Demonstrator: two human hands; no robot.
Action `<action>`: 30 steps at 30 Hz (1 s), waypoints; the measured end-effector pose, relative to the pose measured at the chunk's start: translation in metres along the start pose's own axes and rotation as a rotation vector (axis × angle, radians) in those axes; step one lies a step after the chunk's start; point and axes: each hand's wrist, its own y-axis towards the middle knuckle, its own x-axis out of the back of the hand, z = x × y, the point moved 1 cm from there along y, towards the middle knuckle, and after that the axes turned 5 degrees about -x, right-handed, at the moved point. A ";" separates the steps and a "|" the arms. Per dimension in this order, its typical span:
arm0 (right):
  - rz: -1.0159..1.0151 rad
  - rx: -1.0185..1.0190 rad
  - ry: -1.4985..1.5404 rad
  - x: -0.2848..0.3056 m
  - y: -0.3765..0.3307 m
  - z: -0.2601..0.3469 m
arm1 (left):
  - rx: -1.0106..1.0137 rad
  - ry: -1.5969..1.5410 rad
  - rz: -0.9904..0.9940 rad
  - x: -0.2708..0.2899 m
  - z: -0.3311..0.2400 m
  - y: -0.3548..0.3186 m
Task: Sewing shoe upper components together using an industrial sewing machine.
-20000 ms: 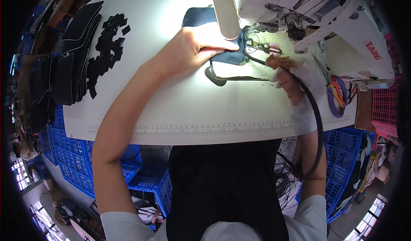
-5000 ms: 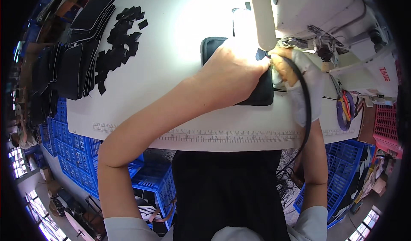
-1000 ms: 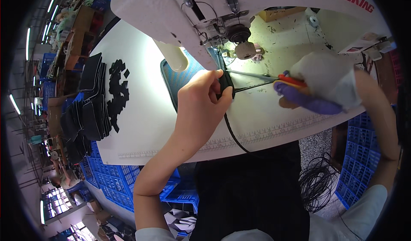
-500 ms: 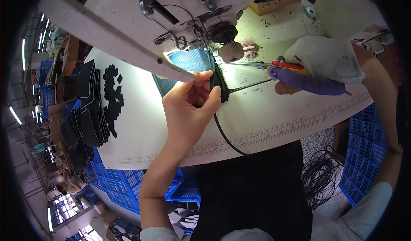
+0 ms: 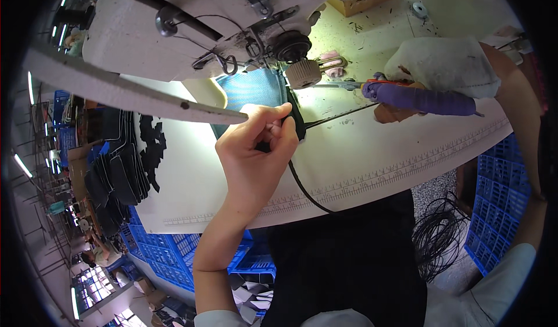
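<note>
Partly hidden black piece (image 5: 295, 119), left hand (image 5: 256, 152) pinching

At twelve o'clock your sewing machine (image 5: 192, 30) shows worn, matt off-white painted metal with dark steel rods and a ribbed knob, while the table (image 5: 372, 164) below is a smooth, pale, faintly scuffed laminate with a printed ruler strip along its edge. Your left hand (image 5: 256, 152) pinches a matt black fabric piece (image 5: 296, 120) and a smooth black cord (image 5: 305, 184); at two o'clock your right hand (image 5: 407, 103), under rough whitish cloth, grips scissors (image 5: 401, 94) with thin metal blades and purple tape-wrapped handles. At nine o'clock lie dull black cut pieces (image 5: 151, 147), and glossy blue plastic crates (image 5: 174, 248) sit at seven.
</note>
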 end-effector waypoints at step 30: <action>-0.097 -0.031 0.006 -0.037 -0.040 -0.019 | 0.021 -0.014 0.350 0.079 -0.014 0.010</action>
